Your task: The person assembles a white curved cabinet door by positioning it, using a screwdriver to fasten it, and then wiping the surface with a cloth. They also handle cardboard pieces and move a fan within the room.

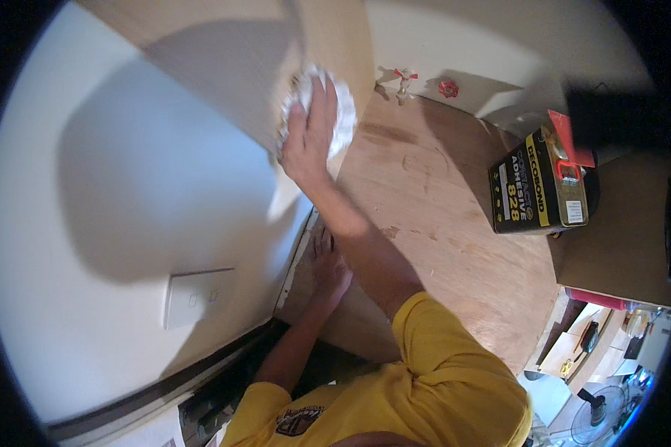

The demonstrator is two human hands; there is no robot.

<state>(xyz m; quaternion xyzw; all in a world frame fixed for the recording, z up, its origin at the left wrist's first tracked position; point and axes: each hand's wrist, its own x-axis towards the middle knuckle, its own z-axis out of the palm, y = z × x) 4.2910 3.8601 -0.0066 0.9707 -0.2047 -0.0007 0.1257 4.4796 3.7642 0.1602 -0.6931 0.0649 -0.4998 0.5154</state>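
A crumpled white cloth [341, 119] lies pressed against the light wooden panel [238, 52] by the far wall corner. My right hand [309, 141] holds it there, with fingers spread over the cloth and the arm stretched out. Lower down, my left hand [331, 264] rests on the reddish-brown wooden board [440, 223], close to the edge along the white wall. Its fingers are stretched out and it holds nothing; my right forearm passes just beside and above it.
A black and yellow adhesive can [525, 186] with a red handle stands at the right edge of the board, beside a brown box-like panel [611, 223]. Two red valve knobs [448, 89] sit at the far wall. A switch plate [199, 298] is on the left wall. A fan [600, 413] stands lower right.
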